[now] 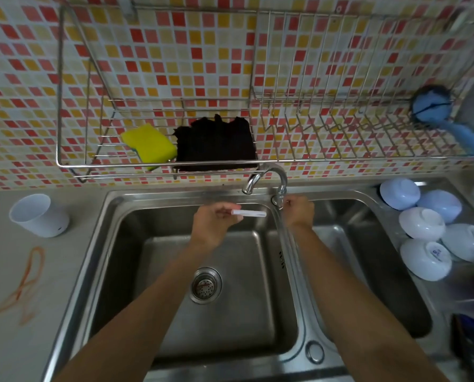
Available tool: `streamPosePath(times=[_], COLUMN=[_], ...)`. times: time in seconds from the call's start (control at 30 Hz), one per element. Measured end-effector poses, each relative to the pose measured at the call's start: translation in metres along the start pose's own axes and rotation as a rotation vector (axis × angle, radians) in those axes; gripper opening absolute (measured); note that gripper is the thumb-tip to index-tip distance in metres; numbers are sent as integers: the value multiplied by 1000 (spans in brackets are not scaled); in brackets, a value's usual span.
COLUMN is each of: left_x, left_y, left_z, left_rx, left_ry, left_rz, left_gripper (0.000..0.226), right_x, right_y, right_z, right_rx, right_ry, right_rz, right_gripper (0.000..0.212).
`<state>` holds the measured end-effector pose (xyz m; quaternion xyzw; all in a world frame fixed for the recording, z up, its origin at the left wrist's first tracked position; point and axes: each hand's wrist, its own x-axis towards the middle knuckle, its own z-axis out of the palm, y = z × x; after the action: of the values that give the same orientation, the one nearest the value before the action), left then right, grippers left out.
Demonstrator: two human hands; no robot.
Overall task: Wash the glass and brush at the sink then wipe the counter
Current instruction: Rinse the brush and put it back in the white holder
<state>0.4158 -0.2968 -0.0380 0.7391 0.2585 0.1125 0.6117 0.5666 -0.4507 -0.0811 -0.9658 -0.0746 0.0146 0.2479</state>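
My left hand holds a white brush level over the left sink basin, its tip pointing right, just below the tap spout. My right hand is at the base of the tap, fingers curled around what looks like its handle. A white cup stands upright on the grey counter left of the sink. No water stream is visible from the spout.
A wall rack above the sink holds a yellow sponge and a dark cloth. Several upturned white bowls lie right of the right basin. Orange rubber bands lie on the counter. A drain strainer sits mid-basin.
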Motion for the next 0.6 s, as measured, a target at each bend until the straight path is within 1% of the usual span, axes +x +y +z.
streamPosePath(times=[0.07, 0.17, 0.27, 0.33, 0.47, 0.6], left_x=[5, 10, 13, 15, 17, 19], left_y=[-2, -4, -2, -1, 0, -2], left_z=[6, 11, 17, 18, 16, 14], left_rx=[-18, -23, -37, -37, -43, -45], left_ry=[-2, 1, 0, 0, 11, 30], left_rz=[-22, -34, -34, -38, -31, -41], left_gripper=[29, 31, 26, 23, 22, 21], right_x=[2, 4, 1, -2, -5, -7], right_y=[3, 4, -1, -3, -7, -10], right_z=[1, 7, 11, 16, 24, 26], right_rx=[-35, -17, 33, 20, -30, -19], right_ry=[4, 10, 10, -18, -37, -38], right_rz=[-32, -46, -39, -40, -49, -49], right_gripper=[26, 23, 26, 27, 22, 22])
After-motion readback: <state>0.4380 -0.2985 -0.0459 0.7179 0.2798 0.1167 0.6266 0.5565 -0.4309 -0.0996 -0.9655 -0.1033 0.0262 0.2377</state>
